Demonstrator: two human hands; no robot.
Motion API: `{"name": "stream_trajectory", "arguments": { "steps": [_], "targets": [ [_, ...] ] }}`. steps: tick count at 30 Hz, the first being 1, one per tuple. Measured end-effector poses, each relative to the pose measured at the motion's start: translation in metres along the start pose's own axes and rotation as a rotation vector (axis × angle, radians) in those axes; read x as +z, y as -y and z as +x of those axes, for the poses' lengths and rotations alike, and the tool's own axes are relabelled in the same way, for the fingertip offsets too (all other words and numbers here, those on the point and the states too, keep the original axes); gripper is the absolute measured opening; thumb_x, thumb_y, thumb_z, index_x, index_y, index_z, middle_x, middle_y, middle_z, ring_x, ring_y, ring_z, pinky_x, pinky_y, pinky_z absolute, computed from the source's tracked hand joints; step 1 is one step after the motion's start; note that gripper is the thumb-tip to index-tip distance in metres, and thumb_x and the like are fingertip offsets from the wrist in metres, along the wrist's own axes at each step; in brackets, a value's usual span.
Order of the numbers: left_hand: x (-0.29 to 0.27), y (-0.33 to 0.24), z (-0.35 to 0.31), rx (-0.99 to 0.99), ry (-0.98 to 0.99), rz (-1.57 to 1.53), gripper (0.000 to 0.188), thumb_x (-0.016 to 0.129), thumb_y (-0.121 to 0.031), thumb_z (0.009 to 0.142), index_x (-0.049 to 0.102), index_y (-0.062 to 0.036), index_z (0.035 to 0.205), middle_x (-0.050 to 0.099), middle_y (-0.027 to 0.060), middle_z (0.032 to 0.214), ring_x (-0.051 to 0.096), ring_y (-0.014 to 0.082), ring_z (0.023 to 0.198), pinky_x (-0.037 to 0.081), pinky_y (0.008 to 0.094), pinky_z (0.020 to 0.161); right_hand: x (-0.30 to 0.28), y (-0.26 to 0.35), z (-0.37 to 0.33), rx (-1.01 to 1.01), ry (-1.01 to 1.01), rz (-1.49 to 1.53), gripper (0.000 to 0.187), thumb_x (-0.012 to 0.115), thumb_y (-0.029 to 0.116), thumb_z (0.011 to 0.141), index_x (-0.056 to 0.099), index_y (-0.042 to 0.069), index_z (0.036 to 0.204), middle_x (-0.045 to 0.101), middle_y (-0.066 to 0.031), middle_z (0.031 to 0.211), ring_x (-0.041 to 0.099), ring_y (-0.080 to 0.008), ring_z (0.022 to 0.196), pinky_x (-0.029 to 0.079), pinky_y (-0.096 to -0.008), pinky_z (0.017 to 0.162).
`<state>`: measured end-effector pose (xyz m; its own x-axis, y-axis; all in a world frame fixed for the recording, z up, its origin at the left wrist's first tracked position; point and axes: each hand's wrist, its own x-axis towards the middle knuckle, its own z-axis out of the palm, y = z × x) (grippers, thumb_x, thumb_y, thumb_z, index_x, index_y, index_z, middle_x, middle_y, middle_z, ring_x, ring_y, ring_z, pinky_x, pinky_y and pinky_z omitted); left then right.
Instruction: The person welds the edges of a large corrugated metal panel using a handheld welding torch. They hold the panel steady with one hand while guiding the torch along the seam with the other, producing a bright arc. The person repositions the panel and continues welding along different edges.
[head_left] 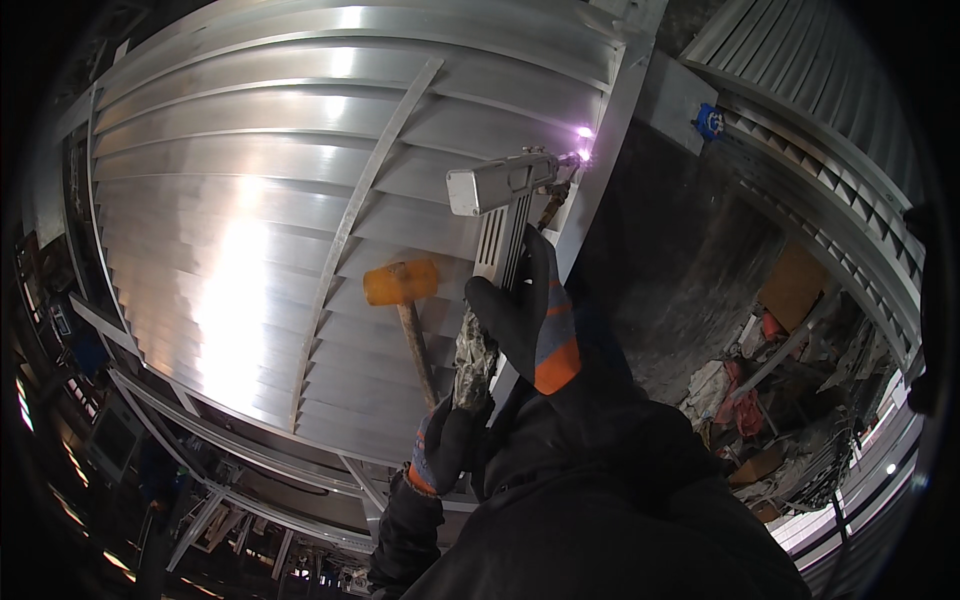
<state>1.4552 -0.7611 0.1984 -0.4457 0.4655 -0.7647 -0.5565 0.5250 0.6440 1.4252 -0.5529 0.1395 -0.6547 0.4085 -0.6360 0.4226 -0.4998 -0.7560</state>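
ideally, the black-gloved right hand (528,312), clamped on the boxy silver metal torch (488,188), should travel evenly; the black-gloved left hand (452,440) grips the crinkled grey hose (474,358).

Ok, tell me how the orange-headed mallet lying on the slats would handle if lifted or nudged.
The mallet would probably feel head-heavy, since its bulky orange head outweighs the slim handle visually. The straight, wood-like handle should stay stiff. Pushed, the rounded head might rock on the ridged slatted panel.
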Motion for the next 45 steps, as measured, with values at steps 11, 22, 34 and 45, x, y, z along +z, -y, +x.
{"name": "stream_trajectory", "arguments": {
  "steps": [11,22,34,45],
  "targets": [
    [-0.006,0.006,-0.012,-0.188,0.063,-0.139,0.053,0.048,-0.043,0.108,0.065,0.0019,0.131,0.075,0.0104,0.11,0.07,0.0168,0.095,0.055,0.032,0.081,0.002,-0.011,-0.011,0.002,-0.01,-0.033,0.064,0.077,0.008,0.086,0.042,-0.001,0.139,0.061,-0.0104,0.108,0.065,-0.0177,0.09,0.059,-0.0337,0.077],
    [-0.005,0.02,-0.022,-0.144,0.065,-0.055,0.055,0.049,-0.045,0.108,0.064,0.0022,0.132,0.074,0.0093,0.109,0.068,0.015,0.094,0.055,0.0318,0.081,0.002,-0.014,-0.021,-0.015,0.002,-0.043,0.063,0.076,0.008,0.087,0.041,-0.001,0.138,0.062,-0.0103,0.107,0.066,-0.0179,0.089,0.059,-0.034,0.076],
    [-0.008,0.023,-0.029,-0.159,0.066,-0.08,0.052,0.048,-0.043,0.108,0.065,0.0014,0.129,0.074,0.0093,0.108,0.068,0.0154,0.095,0.054,0.0321,0.083,0.007,-0.016,-0.031,-0.03,-0.01,-0.016,0.059,0.076,0.007,0.086,0.043,0.0,0.135,0.061,-0.0092,0.106,0.065,-0.0165,0.087,0.059,-0.0326,0.073],
    [-0.011,0.028,-0.038,-0.152,0.074,-0.176,0.05,0.048,-0.042,0.108,0.066,0.0011,0.128,0.074,0.0097,0.109,0.069,0.0168,0.095,0.055,0.033,0.081,0.011,-0.017,-0.041,-0.001,0.028,-0.011,0.057,0.076,0.006,0.087,0.044,0.001,0.134,0.06,-0.009,0.109,0.065,-0.0168,0.089,0.059,-0.0325,0.077]
  ]
}}
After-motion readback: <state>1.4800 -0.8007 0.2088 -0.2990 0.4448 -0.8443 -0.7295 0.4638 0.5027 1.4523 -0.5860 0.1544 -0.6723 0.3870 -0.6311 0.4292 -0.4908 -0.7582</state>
